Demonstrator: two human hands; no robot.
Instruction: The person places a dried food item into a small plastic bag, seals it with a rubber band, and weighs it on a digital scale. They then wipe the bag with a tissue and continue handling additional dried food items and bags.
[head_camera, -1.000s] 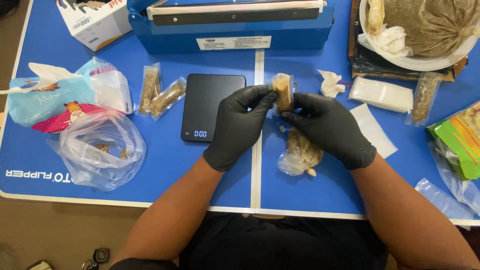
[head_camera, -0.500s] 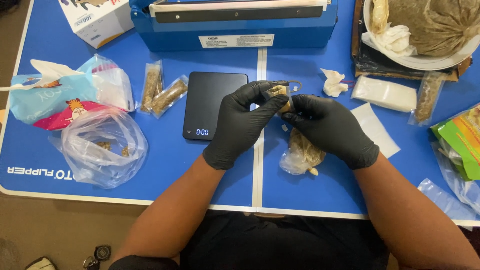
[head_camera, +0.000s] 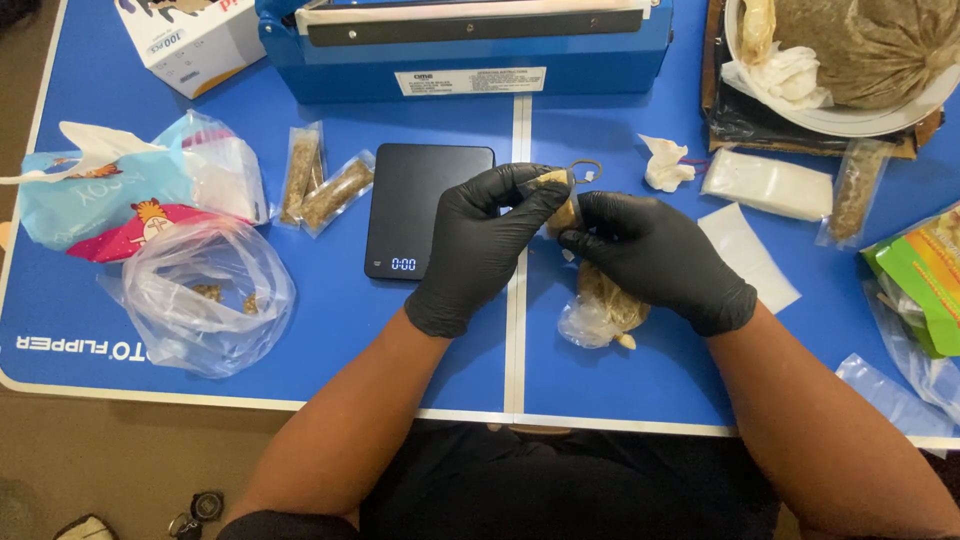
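Both my hands wear black gloves and meet over the middle of the blue table. My left hand and my right hand together pinch a small clear packet of brown stuff, mostly hidden by the fingers. A clear bag of brown material lies under my right wrist. A black digital scale sits just left of my left hand, with its display lit.
A blue heat sealer stands at the back. Two filled packets lie left of the scale. A large clear bag, a colourful pouch, a white box, a bowl with a big bag and green packaging surround the work area.
The small packet was held upright between my fingertips; now it is turned and lowered, folded in closer between both hands. The hands stay in the same spot.
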